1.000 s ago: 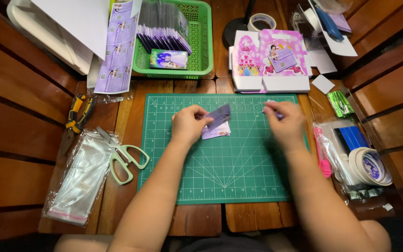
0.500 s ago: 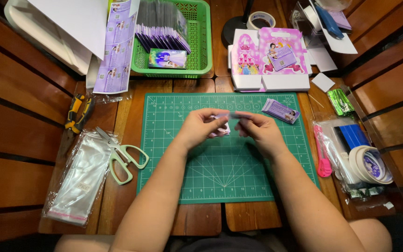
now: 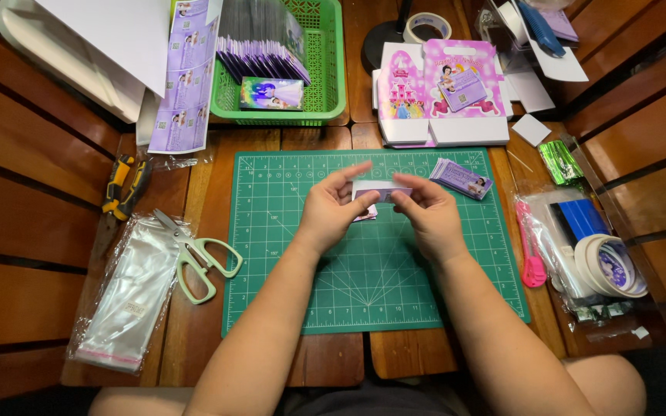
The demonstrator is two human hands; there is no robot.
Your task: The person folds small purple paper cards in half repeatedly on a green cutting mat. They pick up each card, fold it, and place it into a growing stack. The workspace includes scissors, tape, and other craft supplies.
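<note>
Here, both hands, left hand (image 3: 331, 209) and right hand (image 3: 425, 214), pinch a small purple-and-white paper card (image 3: 380, 190) above the green cutting mat (image 3: 287, 254), seemingly mid-fold; a purple card stack (image 3: 461, 177) waits at two o'clock.

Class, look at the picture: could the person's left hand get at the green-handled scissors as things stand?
Probably yes, once it lets go: the left hand is pinching a small purple card with the right hand. The scissors lie uncovered left of the cutting mat, nothing between.
</note>
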